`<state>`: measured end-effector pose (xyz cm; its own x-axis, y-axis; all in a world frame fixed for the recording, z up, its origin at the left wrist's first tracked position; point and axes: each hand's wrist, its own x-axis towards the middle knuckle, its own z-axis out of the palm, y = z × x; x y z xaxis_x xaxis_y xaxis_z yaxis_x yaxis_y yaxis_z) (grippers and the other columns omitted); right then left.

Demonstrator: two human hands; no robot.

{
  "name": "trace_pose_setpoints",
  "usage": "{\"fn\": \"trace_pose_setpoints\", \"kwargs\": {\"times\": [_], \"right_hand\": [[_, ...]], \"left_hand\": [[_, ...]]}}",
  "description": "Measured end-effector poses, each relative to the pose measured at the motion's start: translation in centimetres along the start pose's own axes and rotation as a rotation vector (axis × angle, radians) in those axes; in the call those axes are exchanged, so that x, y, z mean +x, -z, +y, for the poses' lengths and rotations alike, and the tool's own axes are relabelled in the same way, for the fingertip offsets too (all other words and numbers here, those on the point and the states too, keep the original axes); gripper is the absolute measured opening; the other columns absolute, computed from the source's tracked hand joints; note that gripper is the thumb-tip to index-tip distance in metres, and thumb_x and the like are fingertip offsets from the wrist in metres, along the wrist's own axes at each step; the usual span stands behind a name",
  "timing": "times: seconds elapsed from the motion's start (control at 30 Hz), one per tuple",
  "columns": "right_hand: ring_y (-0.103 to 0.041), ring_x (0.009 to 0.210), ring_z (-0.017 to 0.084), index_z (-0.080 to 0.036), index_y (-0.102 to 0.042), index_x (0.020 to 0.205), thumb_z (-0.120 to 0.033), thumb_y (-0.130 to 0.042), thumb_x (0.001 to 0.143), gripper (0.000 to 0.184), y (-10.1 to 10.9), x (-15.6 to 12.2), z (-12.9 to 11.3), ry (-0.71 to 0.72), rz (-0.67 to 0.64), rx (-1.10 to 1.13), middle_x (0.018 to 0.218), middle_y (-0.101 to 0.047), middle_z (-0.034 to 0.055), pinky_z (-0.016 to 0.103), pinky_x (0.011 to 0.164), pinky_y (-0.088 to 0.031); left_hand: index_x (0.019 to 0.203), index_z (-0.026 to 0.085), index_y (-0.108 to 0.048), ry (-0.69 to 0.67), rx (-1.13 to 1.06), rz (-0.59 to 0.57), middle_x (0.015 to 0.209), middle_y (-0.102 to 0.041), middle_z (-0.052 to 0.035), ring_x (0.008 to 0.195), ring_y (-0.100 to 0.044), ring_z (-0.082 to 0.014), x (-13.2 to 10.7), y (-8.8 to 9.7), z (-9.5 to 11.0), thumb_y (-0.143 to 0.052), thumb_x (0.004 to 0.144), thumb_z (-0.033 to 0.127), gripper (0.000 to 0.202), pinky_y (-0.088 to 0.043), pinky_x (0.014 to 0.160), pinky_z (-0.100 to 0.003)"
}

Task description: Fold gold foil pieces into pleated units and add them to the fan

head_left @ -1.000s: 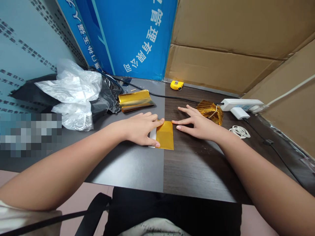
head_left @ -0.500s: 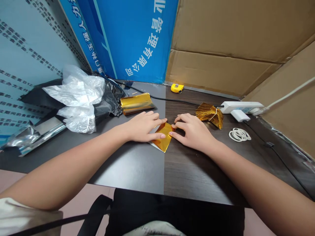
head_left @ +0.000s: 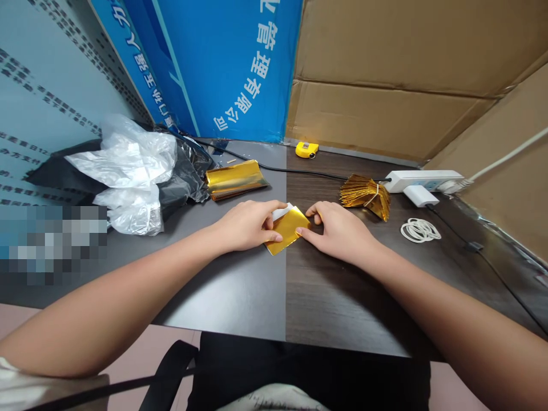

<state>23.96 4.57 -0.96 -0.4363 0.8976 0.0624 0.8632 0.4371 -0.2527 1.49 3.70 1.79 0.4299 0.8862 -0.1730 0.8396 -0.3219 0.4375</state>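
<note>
Gold foil paper (head_left: pixel 287 233), white underside showing along its far edge, sits between both hands over the seam of the grey and wood-grain desk (head_left: pixel 240 297); the left hand (head_left: pixel 253 226) grips its left side, thumb on the gold face, and the right hand (head_left: pixel 334 229) pinches the right corner, fingers curled and partly hidden. Likely very light, thin and floppy, slick on the foil face, quick to crease or tear, so best held lightly by edges and corners, thumb on top, fingertips beneath.

Two-tone table (head_left: pixel 334 297) with gold sheets (head_left: pixel 237 180), banded gold bundle (head_left: pixel 362 195), tape measure (head_left: pixel 307 150).
</note>
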Motion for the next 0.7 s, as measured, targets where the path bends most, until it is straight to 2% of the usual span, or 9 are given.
{"fn": "trace_pose_setpoints", "kwargs": {"times": [0.13,0.27,0.37,0.5,0.63,0.7], "right_hand": [[-0.061,0.082,0.023,-0.02,-0.059,0.092,-0.046,-0.066,0.085,0.028,0.3,0.3,0.1,-0.058,-0.054,0.081,0.088,-0.067,0.0037,0.033,0.068,-0.041],[-0.057,0.065,0.016,-0.02,-0.055,0.076,-0.037,-0.066,0.084,0.021,0.8,0.4,0.2,-0.091,-0.099,0.179,0.074,-0.065,-0.0003,0.029,0.059,-0.035],[-0.054,0.059,0.014,-0.02,-0.053,0.068,-0.033,-0.064,0.085,0.024,1.0,0.5,0.4,-0.093,-0.136,0.199,0.067,-0.063,-0.0017,0.028,0.057,-0.033],[-0.054,0.058,0.013,-0.019,-0.056,0.067,-0.033,-0.064,0.085,0.024,1.1,0.7,0.7,-0.09,-0.139,0.213,0.066,-0.064,-0.0012,0.028,0.057,-0.033],[-0.056,0.059,0.013,-0.018,-0.058,0.067,-0.034,-0.064,0.084,0.023,1.2,1.0,1.3,-0.093,-0.147,0.272,0.068,-0.067,-0.0004,0.027,0.058,-0.035],[-0.056,0.058,0.013,-0.018,-0.058,0.068,-0.035,-0.064,0.083,0.023,1.2,1.0,1.5,-0.084,-0.145,0.288,0.069,-0.067,-0.0002,0.027,0.057,-0.035]], "left_hand": [[0.137,0.024,-0.055,-0.025,0.165,0.113,0.107,-0.071,-0.0044,0.102,-0.065,-0.0217,0.0,-0.3,-0.4,-0.067,0.088,0.035,0.052,-0.048,0.083,-0.032],[0.14,0.025,-0.053,0.023,0.265,0.146,0.123,-0.064,-0.0084,0.111,-0.062,-0.026,0.0,-0.6,-0.5,-0.058,0.093,0.04,0.05,-0.051,0.095,-0.04],[0.14,0.025,-0.053,0.034,0.257,0.152,0.121,-0.062,-0.0089,0.112,-0.061,-0.0273,0.0,-0.8,-0.4,-0.054,0.094,0.048,0.052,-0.052,0.098,-0.043],[0.136,0.025,-0.055,0.036,0.174,0.12,0.11,-0.063,-0.0065,0.108,-0.061,-0.0268,0.2,-0.7,-0.5,-0.062,0.088,0.055,0.057,-0.051,0.097,-0.043],[0.118,0.022,-0.063,0.063,0.149,0.143,0.113,-0.057,-0.0078,0.111,-0.057,-0.0277,0.5,-0.6,-0.8,-0.068,0.084,0.053,0.046,-0.048,0.099,-0.043],[0.108,0.022,-0.064,0.067,0.103,0.151,0.112,-0.055,-0.0065,0.11,-0.056,-0.0254,0.7,-0.6,-0.9,-0.071,0.083,0.049,0.038,-0.047,0.097,-0.039]]}}
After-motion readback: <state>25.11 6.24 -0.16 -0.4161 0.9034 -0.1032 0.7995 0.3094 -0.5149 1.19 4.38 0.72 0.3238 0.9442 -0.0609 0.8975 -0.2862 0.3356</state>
